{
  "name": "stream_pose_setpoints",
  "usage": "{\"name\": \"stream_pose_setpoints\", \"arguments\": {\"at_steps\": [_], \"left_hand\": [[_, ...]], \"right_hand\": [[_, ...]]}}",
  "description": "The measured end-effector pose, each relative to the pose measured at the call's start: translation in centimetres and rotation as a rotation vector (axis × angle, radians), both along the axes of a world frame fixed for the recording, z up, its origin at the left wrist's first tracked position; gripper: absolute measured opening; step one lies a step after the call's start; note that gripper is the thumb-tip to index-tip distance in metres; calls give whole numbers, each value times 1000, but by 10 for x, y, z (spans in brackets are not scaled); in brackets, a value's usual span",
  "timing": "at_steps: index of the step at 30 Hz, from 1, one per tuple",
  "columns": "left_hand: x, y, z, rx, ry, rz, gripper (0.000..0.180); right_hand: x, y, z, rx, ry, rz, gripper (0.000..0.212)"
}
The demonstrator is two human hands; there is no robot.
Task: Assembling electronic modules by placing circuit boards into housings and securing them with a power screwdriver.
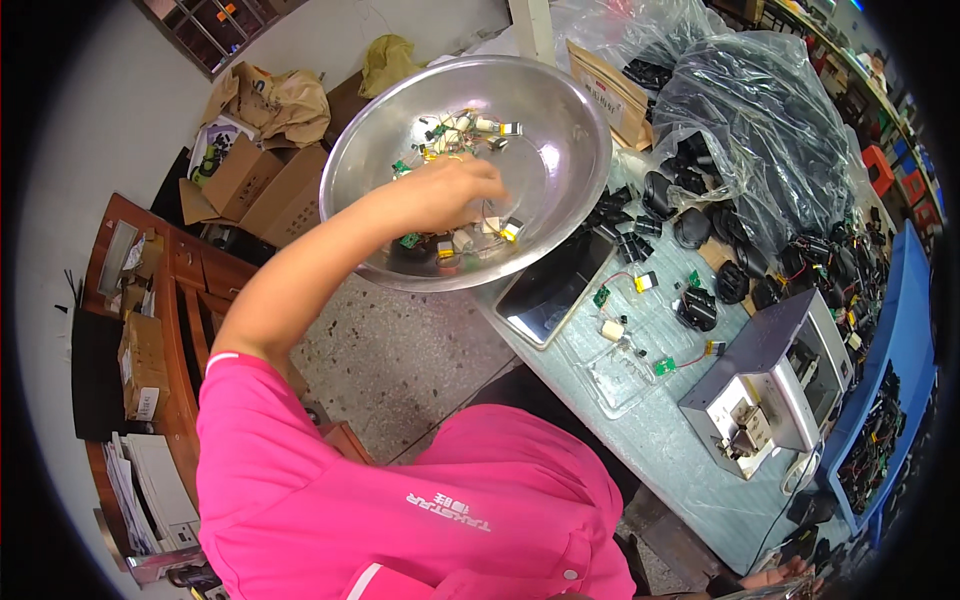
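Note:
My left hand (455,192) reaches into a wide steel bowl (345,190), palm down over a scatter of small parts. Its fingers are bent, and their tips are blurred and partly hidden, so any grip does not show. Around it in the bowl lie small green circuit boards (402,168) with thin wires and silvery battery cells with yellow tape (511,229). At the lower right rim a bit of skin shows, seemingly my right hand (775,575), too cut off and dim to read its fingers.
Right of the bowl, the table (640,470) bears a dark-screened tablet (555,288), a clear plastic tray (610,385), loose boards with batteries and many black plastic housings (697,308). Beyond stand a grey metal device (765,385), a blue bin (900,310) and large plastic bags (760,120).

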State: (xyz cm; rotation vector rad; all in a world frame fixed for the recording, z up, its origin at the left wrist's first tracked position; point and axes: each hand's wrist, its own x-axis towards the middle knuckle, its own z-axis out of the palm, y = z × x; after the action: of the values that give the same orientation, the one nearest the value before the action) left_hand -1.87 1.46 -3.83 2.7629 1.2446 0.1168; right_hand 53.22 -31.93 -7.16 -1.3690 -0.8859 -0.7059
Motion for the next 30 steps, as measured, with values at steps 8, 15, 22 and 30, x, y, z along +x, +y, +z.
{"name": "stream_pose_setpoints", "arguments": {"at_steps": [8, 15, 22, 30], "left_hand": [[-24, 24, -10, -358, -412, 160, 6], [24, -22, 32, -465, -1171, 182, 10], [127, -105, 50, -868, -1502, 30, 10], [196, -150, -13, -1457, -1585, -57, 9]], "right_hand": [[-17, -24, 9, -18, -196, -139, 55], [-60, 14, 51, 194, -420, -298, 39], [-169, 67, 25, -588, -105, 735, 60], [-174, 73, -13, -665, 503, 1224, 48]]}}
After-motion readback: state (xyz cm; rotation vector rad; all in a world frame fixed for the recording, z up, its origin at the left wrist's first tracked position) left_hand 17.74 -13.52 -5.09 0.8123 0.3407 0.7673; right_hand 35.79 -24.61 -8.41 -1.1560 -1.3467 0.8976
